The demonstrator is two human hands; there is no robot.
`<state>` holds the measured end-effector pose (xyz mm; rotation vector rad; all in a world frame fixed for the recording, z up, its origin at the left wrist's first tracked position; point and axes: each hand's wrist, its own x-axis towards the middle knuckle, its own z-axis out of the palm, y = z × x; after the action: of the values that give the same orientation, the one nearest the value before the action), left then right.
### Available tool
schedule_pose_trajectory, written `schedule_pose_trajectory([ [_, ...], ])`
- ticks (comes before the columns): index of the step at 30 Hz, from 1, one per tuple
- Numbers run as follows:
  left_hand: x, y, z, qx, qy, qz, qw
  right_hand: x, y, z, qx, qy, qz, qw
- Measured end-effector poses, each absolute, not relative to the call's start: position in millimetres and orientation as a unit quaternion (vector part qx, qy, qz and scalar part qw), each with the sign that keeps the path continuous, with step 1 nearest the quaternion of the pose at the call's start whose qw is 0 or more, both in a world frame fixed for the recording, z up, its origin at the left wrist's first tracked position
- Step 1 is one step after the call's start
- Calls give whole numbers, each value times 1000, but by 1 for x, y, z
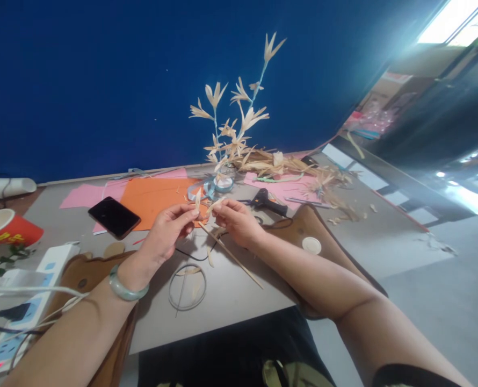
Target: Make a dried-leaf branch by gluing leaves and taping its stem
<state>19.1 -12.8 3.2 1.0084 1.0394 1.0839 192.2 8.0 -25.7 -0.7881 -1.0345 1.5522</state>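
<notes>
OK, left to right: a red paper cup (25,231) is stood at the far left, with a white power strip (49,274) laid below it. A black phone (114,217) is placed face-up, partly over an orange sheet (142,196). The left forearm is angled up and inward from lower left, with a pale green bangle (128,285) worn at the wrist. The left hand (170,231) is closed in a thumb-and-finger pinch; a husk petal (197,200) is held upright in it. A wire coil (170,285) is laid below, near the table edge. A thin stalk (239,262) is slanted down-right from between the hands; whether it's gripped can't be told. Husk flowers (215,97) are stood behind. The right hand (239,221) is brought in close opposite, forearm angled from lower right, a husk strip (216,204) pinched at the fingertips. A glue gun (269,201) is laid just beyond it, with a husk pile (279,161) heaped behind.
</notes>
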Motion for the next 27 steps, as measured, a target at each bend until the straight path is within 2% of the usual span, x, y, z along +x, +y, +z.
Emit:
schedule_pose_trajectory([
  [8,17,-14,4,424,424,423,680,196,4,-24,-334,-530,576,524],
  [15,13,-13,5,426,397,378,719,195,5,-27,-281,-538,604,516],
  [27,25,-19,1,492,431,489,578,193,0,-23,-306,-524,613,506],
])
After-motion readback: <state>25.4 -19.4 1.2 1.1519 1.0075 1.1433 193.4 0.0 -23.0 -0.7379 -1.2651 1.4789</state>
